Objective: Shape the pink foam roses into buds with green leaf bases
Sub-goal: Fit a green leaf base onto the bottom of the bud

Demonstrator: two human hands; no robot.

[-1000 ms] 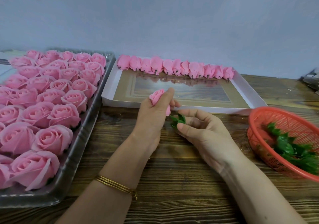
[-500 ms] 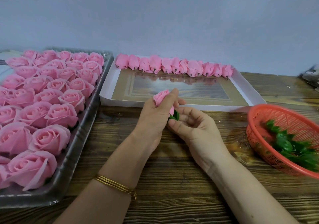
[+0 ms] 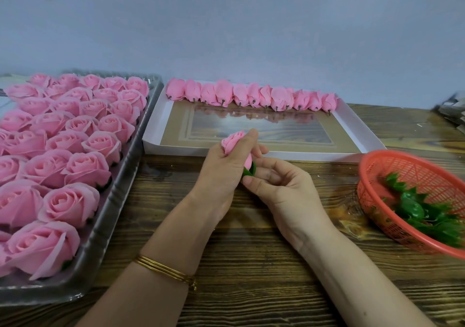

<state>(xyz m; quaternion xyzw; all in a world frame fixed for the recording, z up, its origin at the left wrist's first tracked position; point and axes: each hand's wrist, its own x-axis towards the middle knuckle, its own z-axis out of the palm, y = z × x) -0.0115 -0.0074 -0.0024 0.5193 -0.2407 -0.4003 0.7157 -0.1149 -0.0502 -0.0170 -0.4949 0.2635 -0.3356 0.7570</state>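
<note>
change: green leaf base [image 3: 250, 170] now sits against the lower end of the pink foam rose [image 3: 234, 143]; a second ago the two are clearly apart, the leaf held below and right of the bloom
meaning: looks like the seating step is underway; petals already gathered to a bud shape, and the base needs pressing home before this one counts as done
left hand [image 3: 221, 173]: wrapped round the rose, index finger lying along its top, petals squeezed narrow
right hand [image 3: 284, 188]: thumb and fingers pinch the leaf base and push it toward the left palm; it has closed in on the left hand versus the earlier frame
rose location: in the air just above the tabletop [image 3: 251, 263], in front of the near rim of the white box [image 3: 276, 154], between both hands
contact detail: how far the base has gone on is hidden by the fingers, cannot tell
finished buds [image 3: 251, 97]: one row along the far wall of the box, same count as before as far as I can see
open roses [image 3: 75, 170]: fill the clear tray [image 3: 105, 238] at left, unchanged
spare leaves [image 3: 415, 208]: in the red basket [image 3: 377, 155] at right, well apart from the hands
progress: early; one row done, tray nearly full
risk: foam petals bruise easily, so a hard squeeze could crease the bud
</note>
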